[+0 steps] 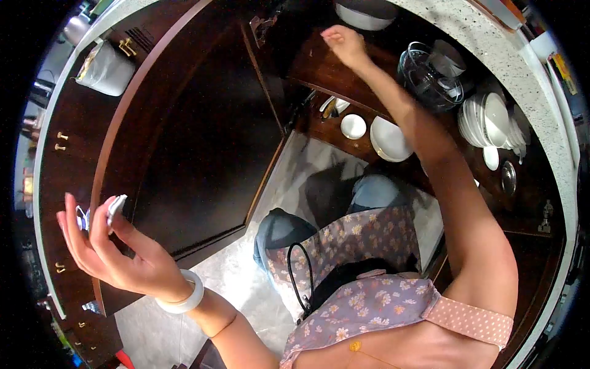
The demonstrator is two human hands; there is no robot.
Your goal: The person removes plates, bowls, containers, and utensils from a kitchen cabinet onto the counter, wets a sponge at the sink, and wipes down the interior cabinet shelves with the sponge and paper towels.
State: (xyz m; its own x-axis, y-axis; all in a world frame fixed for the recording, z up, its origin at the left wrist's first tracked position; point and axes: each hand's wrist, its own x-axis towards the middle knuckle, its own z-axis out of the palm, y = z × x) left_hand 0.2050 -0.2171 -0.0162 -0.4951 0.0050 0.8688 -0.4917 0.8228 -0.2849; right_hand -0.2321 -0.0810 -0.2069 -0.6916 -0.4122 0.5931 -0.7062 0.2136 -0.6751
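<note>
White, a small crumpled-looking scrap (pixel 117 206) is pinched in the left hand (pixel 129 261), near the open cupboard door (pixel 203 141); its visible end points up and rightward, but fingers hide too much to tell its full long axis. Work looks midway, I judge: stacked dishes (pixel 482 120) stand inside the cupboard, while the scrap is not yet set down. Well apart, the right hand (pixel 346 47) (curled, whether around something I cannot tell) is near a pale bowl (pixel 367 15)
</note>
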